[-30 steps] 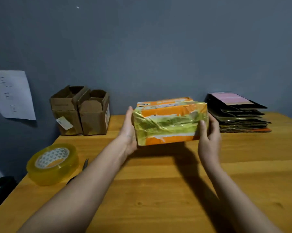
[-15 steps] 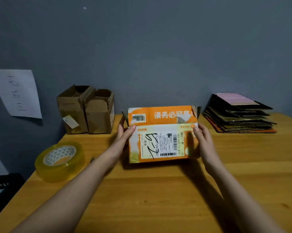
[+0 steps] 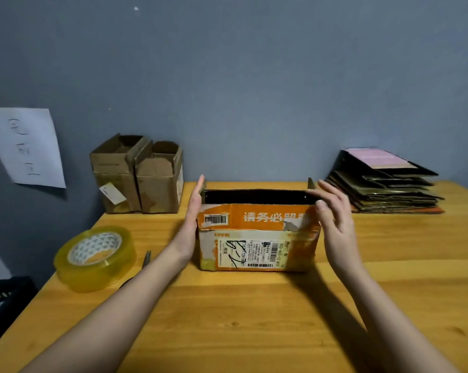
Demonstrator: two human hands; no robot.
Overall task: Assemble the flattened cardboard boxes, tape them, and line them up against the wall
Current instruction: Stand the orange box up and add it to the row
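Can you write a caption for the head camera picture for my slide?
Two hands, left hand and right hand, steady an open orange box on a wooden table beside tape.

scissors [image 3: 146, 261]: mostly behind left forearm | paper sheet [image 3: 23, 146]: cut off left

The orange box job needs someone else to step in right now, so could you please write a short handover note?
Left hand: open, flat against the orange box left end.
Right hand: open, fingers at its right top edge.
Orange box stands mid-table, top open.
Done: two brown boxes stand by the wall.
Left: move the orange box into line beside them; assemble the flattened stack. Tape roll sits left.
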